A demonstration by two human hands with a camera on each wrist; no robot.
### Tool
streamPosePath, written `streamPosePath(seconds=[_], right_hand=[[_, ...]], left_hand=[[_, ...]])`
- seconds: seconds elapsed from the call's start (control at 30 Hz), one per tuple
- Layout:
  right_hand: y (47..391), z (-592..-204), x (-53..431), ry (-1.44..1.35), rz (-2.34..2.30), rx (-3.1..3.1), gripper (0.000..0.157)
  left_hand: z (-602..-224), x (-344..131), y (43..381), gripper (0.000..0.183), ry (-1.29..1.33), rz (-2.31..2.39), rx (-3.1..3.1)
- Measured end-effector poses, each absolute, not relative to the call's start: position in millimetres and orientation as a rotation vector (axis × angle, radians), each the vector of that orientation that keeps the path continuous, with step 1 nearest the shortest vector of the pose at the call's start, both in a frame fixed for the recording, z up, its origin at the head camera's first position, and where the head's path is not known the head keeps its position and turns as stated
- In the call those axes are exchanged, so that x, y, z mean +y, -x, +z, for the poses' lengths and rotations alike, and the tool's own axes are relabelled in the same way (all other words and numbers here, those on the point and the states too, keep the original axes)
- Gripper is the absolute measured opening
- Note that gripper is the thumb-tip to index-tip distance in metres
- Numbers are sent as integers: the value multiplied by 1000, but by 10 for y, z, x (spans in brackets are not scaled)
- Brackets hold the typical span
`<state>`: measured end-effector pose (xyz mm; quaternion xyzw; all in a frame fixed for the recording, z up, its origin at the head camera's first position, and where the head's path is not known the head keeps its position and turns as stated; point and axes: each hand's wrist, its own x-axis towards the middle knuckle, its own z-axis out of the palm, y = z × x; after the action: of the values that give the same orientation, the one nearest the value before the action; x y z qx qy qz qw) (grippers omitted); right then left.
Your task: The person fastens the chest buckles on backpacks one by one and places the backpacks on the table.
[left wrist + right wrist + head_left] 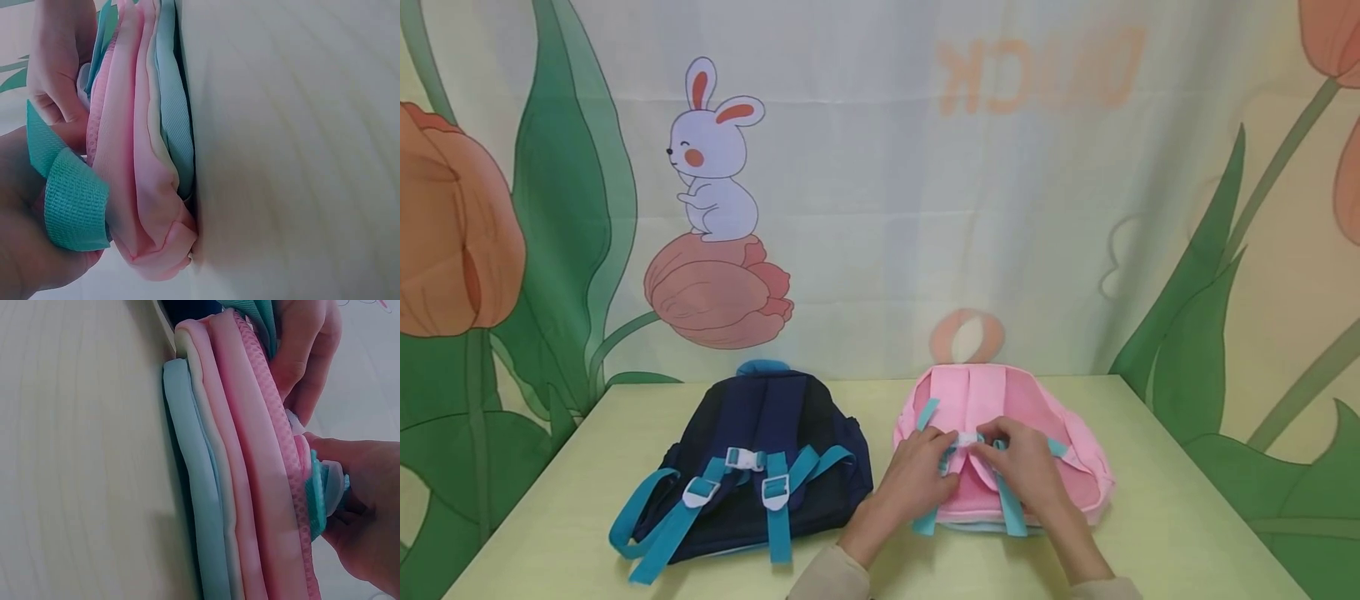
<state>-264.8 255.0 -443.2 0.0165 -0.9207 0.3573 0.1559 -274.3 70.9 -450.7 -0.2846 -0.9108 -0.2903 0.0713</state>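
A pink backpack (1022, 387) lies on the table with its shoulder straps facing up. Between both hands, over the middle of the pack, is a small white buckle (967, 438) on a turquoise chest strap. My left hand (917, 471) pinches the buckle's left side with fingers and thumb. From the right, my right hand (1022, 462) pinches its other side. Fingers cover much of the buckle, so whether its halves are joined cannot be told. A turquoise webbing strap (75, 200) loops beside the left hand in the left wrist view.
To the left lies a navy backpack (700, 417), straps up, its white chest buckle (745, 458) fastened. Its turquoise straps spread over the pale yellow table (550, 508). A printed curtain (865, 208) with a rabbit and tulips hangs behind.
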Motion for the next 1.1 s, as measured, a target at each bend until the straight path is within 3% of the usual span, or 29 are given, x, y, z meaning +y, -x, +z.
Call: streamPosePath(seconds=[0.53, 1.1], right_hand=[[2639, -4373, 2680, -175, 1002, -2682, 28], [2599, -4261, 2766, -266, 891, -2697, 30]], left_hand=[[-4309, 542, 2713, 47, 862, -939, -2778], [-4188, 28, 2732, 45, 754, -616, -2704]])
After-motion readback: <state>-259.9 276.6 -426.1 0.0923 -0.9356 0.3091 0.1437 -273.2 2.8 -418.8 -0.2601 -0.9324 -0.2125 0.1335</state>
